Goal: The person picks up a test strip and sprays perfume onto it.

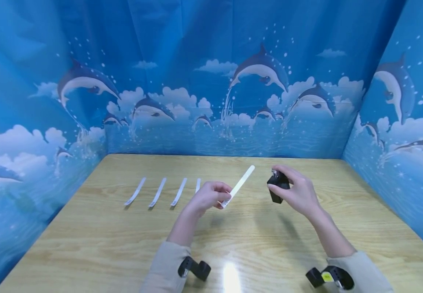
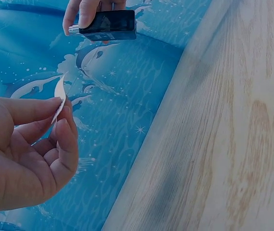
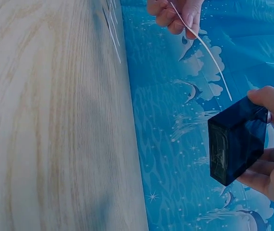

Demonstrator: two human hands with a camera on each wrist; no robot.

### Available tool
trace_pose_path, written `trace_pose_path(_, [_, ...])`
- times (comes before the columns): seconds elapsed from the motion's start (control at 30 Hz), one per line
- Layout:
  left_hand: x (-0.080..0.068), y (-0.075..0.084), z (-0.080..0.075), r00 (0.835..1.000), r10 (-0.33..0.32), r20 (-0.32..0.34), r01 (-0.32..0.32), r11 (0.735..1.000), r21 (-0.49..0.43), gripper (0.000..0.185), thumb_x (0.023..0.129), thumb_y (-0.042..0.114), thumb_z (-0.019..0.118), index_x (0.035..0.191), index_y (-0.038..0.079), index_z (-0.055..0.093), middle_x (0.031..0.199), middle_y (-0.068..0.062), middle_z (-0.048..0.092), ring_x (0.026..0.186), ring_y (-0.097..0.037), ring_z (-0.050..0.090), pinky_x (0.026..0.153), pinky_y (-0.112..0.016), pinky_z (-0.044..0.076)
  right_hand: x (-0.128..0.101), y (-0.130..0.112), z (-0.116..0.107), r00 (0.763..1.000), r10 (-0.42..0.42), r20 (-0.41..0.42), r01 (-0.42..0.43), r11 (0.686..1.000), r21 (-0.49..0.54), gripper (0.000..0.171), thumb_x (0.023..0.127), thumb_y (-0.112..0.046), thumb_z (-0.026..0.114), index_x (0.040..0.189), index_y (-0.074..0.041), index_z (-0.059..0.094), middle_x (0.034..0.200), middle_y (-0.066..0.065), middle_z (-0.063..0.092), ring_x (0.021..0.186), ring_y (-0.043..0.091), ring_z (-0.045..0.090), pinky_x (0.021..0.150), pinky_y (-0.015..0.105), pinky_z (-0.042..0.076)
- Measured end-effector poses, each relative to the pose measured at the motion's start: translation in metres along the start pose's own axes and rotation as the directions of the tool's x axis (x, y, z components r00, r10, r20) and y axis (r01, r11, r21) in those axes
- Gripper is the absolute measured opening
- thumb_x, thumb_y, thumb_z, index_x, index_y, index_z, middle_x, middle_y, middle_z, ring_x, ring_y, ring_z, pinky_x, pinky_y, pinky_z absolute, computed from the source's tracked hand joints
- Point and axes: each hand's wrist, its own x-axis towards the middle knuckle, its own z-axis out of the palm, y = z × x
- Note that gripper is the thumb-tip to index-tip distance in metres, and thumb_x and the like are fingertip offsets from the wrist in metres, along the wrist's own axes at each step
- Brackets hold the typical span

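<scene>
My left hand [image 1: 208, 198] pinches a white paper test strip [image 1: 241, 181] near its lower end, between thumb and fingers. The strip slants up to the right, and in the right wrist view the strip [image 3: 206, 48] bows in a curve. To the right, my right hand [image 1: 299, 193] grips a dark, boxy perfume bottle [image 1: 279, 187] above the table. In the left wrist view a finger lies at the silver nozzle [image 2: 73, 30] of the bottle [image 2: 110, 26]. A gap separates the bottle from the strip's far end. The bottle's thick glass base [image 3: 219, 153] faces the right wrist camera.
Several more white strips [image 1: 158, 192] lie in a row on the wooden table [image 1: 87, 244], left of my left hand, which partly covers the nearest strip [image 1: 198, 185]. A blue dolphin-print curtain [image 1: 182, 49] stands behind the table and along its sides.
</scene>
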Motion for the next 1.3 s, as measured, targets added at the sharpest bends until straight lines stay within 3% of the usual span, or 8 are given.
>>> trace_pose_path(0.2, [0.002, -0.001, 0.000, 1.000, 0.020, -0.013, -0.020, 0.999, -0.033, 0.022, 0.085, -0.002, 0.058, 0.104, -0.010, 0.060, 0.079, -0.009, 0.060, 0.065, -0.014, 0.055, 0.060, -0.028, 0.052, 0.002, 0.003, -0.002, 0.989, 0.126, 0.079, -0.135, 0.982, 0.132, 0.052, 0.081, -0.012, 0.072, 0.129, -0.007, 0.053, 0.127, 0.017, 0.053, 0.109, 0.033, 0.054, 0.085, 0.045, 0.050])
trace_pose_path(0.4, [0.001, -0.004, -0.001, 0.998, 0.004, -0.070, -0.009, 0.997, -0.078, 0.021, 0.083, -0.005, 0.057, 0.103, -0.011, 0.059, 0.076, -0.009, 0.058, 0.062, -0.014, 0.055, 0.057, -0.025, 0.052, 0.000, 0.011, -0.003, 0.973, 0.180, 0.144, -0.208, 0.953, 0.220, 0.054, 0.085, -0.018, 0.069, 0.134, -0.008, 0.048, 0.132, 0.019, 0.048, 0.112, 0.034, 0.051, 0.091, 0.044, 0.046])
trace_pose_path(0.67, [0.007, -0.002, -0.007, 0.977, -0.048, -0.209, 0.009, 0.983, -0.186, 0.019, 0.082, -0.006, 0.056, 0.100, -0.012, 0.059, 0.069, -0.006, 0.055, 0.056, -0.012, 0.053, 0.051, -0.022, 0.050, 0.003, 0.021, -0.012, 0.941, 0.285, 0.185, -0.337, 0.852, 0.401, 0.061, 0.087, -0.019, 0.066, 0.139, -0.005, 0.039, 0.137, 0.021, 0.041, 0.122, 0.039, 0.042, 0.080, 0.013, 0.046])
trace_pose_path(0.87, [0.012, -0.001, -0.011, 0.957, -0.099, -0.273, 0.029, 0.968, -0.248, 0.020, 0.084, -0.006, 0.056, 0.103, -0.011, 0.058, 0.071, -0.007, 0.056, 0.056, -0.011, 0.054, 0.050, -0.020, 0.050, 0.008, 0.022, -0.019, 0.897, 0.384, 0.218, -0.441, 0.783, 0.438, 0.074, 0.086, -0.021, 0.067, 0.145, -0.005, 0.027, 0.142, 0.022, 0.034, 0.129, 0.035, 0.035, 0.096, 0.028, 0.043])
trace_pose_path(1.03, [0.016, -0.004, -0.011, 0.952, -0.105, -0.287, 0.025, 0.963, -0.270, 0.021, 0.085, -0.006, 0.056, 0.105, -0.012, 0.057, 0.071, -0.007, 0.056, 0.056, -0.011, 0.054, 0.050, -0.019, 0.050, 0.008, 0.026, -0.019, 0.887, 0.421, 0.189, -0.459, 0.760, 0.461, 0.066, 0.086, -0.017, 0.067, 0.139, 0.005, 0.034, 0.128, 0.018, 0.049, 0.113, 0.016, 0.052, 0.085, 0.013, 0.044])
trace_pose_path(1.13, [0.017, -0.005, -0.011, 0.948, -0.112, -0.298, 0.028, 0.961, -0.274, 0.019, 0.084, -0.006, 0.056, 0.103, -0.012, 0.058, 0.071, -0.007, 0.056, 0.056, -0.011, 0.054, 0.050, -0.019, 0.049, 0.008, 0.031, -0.019, 0.888, 0.427, 0.170, -0.454, 0.759, 0.467, 0.065, 0.087, -0.018, 0.066, 0.139, 0.005, 0.034, 0.121, 0.011, 0.052, 0.101, -0.001, 0.052, 0.084, 0.011, 0.043])
trace_pose_path(1.3, [0.018, -0.010, -0.007, 0.939, -0.128, -0.320, 0.032, 0.957, -0.290, 0.017, 0.083, -0.008, 0.055, 0.100, -0.013, 0.057, 0.070, -0.007, 0.055, 0.055, -0.011, 0.053, 0.048, -0.018, 0.049, 0.005, 0.042, -0.021, 0.876, 0.440, 0.197, -0.479, 0.747, 0.462, 0.067, 0.088, -0.021, 0.064, 0.141, 0.003, 0.031, 0.131, 0.019, 0.044, 0.105, 0.001, 0.049, 0.085, 0.011, 0.041])
